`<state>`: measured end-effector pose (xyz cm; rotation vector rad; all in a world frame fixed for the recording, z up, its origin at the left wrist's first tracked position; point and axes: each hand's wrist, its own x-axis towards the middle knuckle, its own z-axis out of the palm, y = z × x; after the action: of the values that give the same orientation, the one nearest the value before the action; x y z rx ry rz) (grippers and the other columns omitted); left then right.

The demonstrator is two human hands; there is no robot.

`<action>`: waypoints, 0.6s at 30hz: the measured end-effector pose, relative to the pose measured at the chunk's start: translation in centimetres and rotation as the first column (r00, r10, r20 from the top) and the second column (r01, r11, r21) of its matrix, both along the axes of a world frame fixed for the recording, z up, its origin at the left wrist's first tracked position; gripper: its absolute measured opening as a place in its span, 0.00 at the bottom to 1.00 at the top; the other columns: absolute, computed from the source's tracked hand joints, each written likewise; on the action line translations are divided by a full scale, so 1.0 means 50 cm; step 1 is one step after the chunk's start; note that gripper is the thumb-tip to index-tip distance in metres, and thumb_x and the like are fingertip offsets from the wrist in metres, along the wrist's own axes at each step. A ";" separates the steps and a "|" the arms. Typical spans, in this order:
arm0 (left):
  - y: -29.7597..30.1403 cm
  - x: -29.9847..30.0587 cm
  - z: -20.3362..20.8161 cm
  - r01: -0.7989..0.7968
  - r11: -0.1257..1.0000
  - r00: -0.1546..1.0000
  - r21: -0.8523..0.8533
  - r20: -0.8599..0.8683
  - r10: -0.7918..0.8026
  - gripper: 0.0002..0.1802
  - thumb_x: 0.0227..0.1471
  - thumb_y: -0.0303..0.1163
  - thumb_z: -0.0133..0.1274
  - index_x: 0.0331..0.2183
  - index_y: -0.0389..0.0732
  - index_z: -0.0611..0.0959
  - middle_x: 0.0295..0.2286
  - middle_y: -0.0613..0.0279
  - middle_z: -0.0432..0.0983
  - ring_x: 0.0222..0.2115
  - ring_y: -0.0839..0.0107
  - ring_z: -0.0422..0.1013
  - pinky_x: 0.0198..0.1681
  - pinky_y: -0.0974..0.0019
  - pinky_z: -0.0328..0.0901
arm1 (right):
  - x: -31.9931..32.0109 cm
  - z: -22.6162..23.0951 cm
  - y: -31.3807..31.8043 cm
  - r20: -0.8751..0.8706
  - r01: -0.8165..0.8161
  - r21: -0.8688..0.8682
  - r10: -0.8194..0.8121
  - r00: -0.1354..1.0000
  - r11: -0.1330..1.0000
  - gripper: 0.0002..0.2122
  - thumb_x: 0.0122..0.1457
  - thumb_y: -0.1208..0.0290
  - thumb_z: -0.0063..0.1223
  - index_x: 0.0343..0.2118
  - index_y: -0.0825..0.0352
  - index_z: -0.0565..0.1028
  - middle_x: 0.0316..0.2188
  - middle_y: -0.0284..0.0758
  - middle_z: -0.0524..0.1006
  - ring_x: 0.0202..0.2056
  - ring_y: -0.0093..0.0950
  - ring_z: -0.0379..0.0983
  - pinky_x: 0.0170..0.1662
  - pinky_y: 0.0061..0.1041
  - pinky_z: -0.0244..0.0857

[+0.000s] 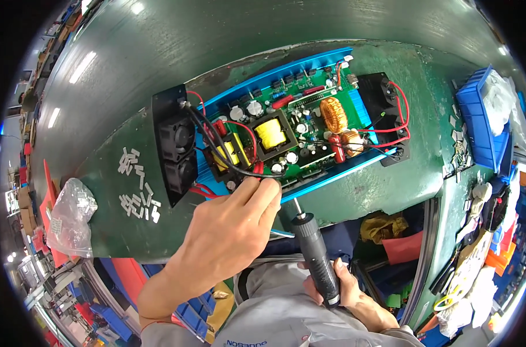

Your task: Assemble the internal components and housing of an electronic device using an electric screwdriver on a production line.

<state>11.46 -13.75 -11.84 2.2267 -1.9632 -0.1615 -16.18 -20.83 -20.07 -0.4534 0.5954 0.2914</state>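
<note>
My left hand [231, 225] is closed over the near wall of a blue metal case [338, 177], close to its left end; its fingertips are hidden. In my right hand [352, 292] is a black electric screwdriver [315, 251], tilted so its bit meets the outside of that same wall, just right of my left fingers. Inside the case lies a green circuit board [309, 124] with yellow transformers [270, 133], a copper-wound coil [333, 114] and several capacitors. A black end panel with two fans [179, 147] stands at the left end, joined by wires.
A second black end panel [379, 92] with red wires [403, 110] is at the right end. Small pale strips [138, 199] lie left of the fans, near a clear plastic bag [73, 214]. At right are a blue bin [486, 118] and small metal pieces [460, 150].
</note>
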 end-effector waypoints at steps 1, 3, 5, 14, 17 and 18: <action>0.000 -0.003 0.000 -0.027 1.000 1.000 -0.014 -0.014 0.026 0.19 0.45 0.28 0.64 0.42 0.35 0.82 0.31 0.65 0.69 0.29 0.72 0.71 0.23 0.67 0.65 | 0.000 -0.006 0.003 0.006 -0.005 0.008 0.005 1.000 1.000 0.45 0.64 0.29 0.24 0.61 0.75 0.64 0.19 0.37 0.73 0.19 0.26 0.65 0.26 0.25 0.60; 0.009 -0.007 -0.006 -0.058 0.998 0.998 -0.023 -0.025 0.058 0.18 0.45 0.28 0.65 0.41 0.36 0.82 0.30 0.65 0.69 0.29 0.72 0.71 0.23 0.67 0.65 | -0.009 -0.026 0.010 0.091 0.013 0.092 -0.021 0.996 0.996 0.46 0.63 0.29 0.23 0.61 0.75 0.64 0.20 0.37 0.73 0.19 0.27 0.66 0.26 0.26 0.61; 0.016 -0.008 -0.010 -0.128 0.974 0.992 -0.188 -0.018 0.127 0.17 0.44 0.28 0.66 0.40 0.40 0.84 0.30 0.64 0.71 0.29 0.69 0.72 0.24 0.67 0.66 | -0.026 -0.021 -0.001 -0.033 -0.054 -0.319 0.046 0.998 0.946 0.43 0.65 0.32 0.22 0.59 0.75 0.66 0.22 0.35 0.75 0.22 0.23 0.68 0.27 0.23 0.61; 0.120 0.054 -0.013 -0.823 0.561 0.525 -0.087 -0.493 0.694 0.18 0.49 0.34 0.68 0.41 0.36 0.85 0.36 0.61 0.79 0.36 0.74 0.74 0.41 0.70 0.66 | -0.086 -0.056 -0.016 0.001 -0.041 -0.781 0.067 0.998 0.623 0.42 0.64 0.30 0.20 0.50 0.73 0.69 0.26 0.33 0.75 0.26 0.19 0.68 0.31 0.21 0.62; 0.095 0.055 0.000 -0.648 0.640 0.752 -0.413 -0.218 0.622 0.15 0.44 0.34 0.70 0.36 0.39 0.87 0.35 0.66 0.81 0.35 0.72 0.76 0.40 0.68 0.69 | -0.088 -0.072 -0.015 0.036 -0.020 -0.818 0.087 0.996 0.574 0.43 0.64 0.30 0.21 0.52 0.73 0.68 0.26 0.33 0.75 0.26 0.20 0.68 0.32 0.22 0.62; 0.090 0.062 0.010 -0.435 0.712 0.842 -0.551 0.031 0.538 0.16 0.41 0.33 0.70 0.35 0.41 0.88 0.36 0.69 0.82 0.35 0.71 0.76 0.39 0.67 0.71 | -0.091 -0.078 -0.015 0.057 -0.012 -0.840 0.109 0.992 0.543 0.42 0.66 0.32 0.20 0.55 0.73 0.67 0.26 0.33 0.76 0.27 0.21 0.69 0.32 0.24 0.63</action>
<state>14.55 -9.24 -11.33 2.3169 -1.1847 0.6107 -20.76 -21.57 -23.99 -1.4406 0.5921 0.0150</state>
